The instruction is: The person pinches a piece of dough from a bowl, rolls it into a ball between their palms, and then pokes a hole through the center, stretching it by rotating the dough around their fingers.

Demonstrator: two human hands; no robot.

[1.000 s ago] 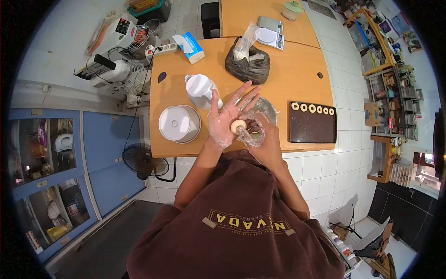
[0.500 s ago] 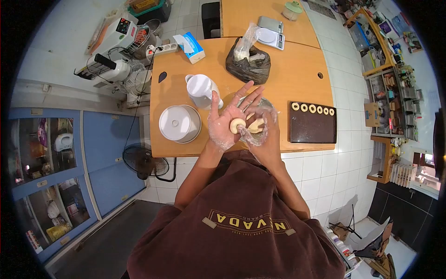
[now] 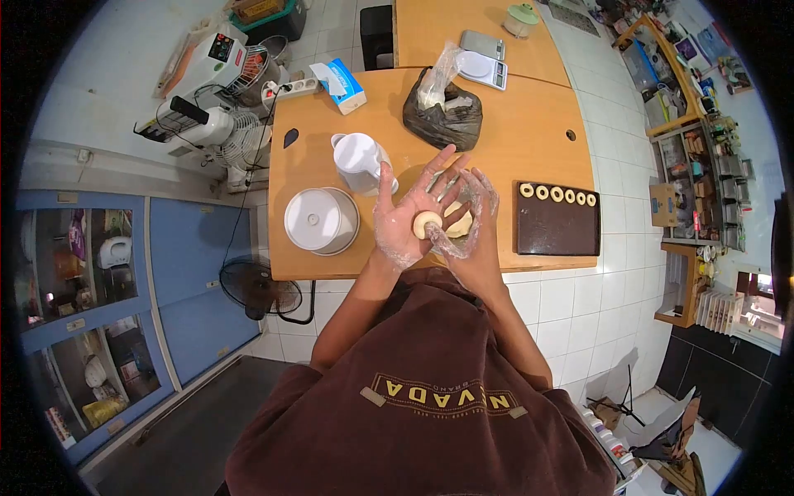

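My left hand [image 3: 404,221] is palm up with its fingers spread, and a small piece of pale dough [image 3: 426,224] lies on the palm. My right hand [image 3: 471,236], floury and slightly curled with its fingers apart, has its thumb against that dough. Behind the hands, a larger lump of dough [image 3: 457,221] shows partly, in what looks like a clear bowl or wrap mostly hidden by my fingers. Several dough rings [image 3: 557,194] sit in a row along the far edge of a dark baking tray [image 3: 557,230] on the right.
On the wooden table [image 3: 331,264] are a white round container [image 3: 312,218], a white pitcher [image 3: 356,155], a tissue box [image 3: 347,95], a black plastic bag [image 3: 451,124] and a white scale [image 3: 482,69]. A black fan [image 3: 248,288] stands left of the table.
The dough on my left palm has shifted slightly right and looks rounder. My right hand's fingers have moved a little, uncovering more of the larger lump.
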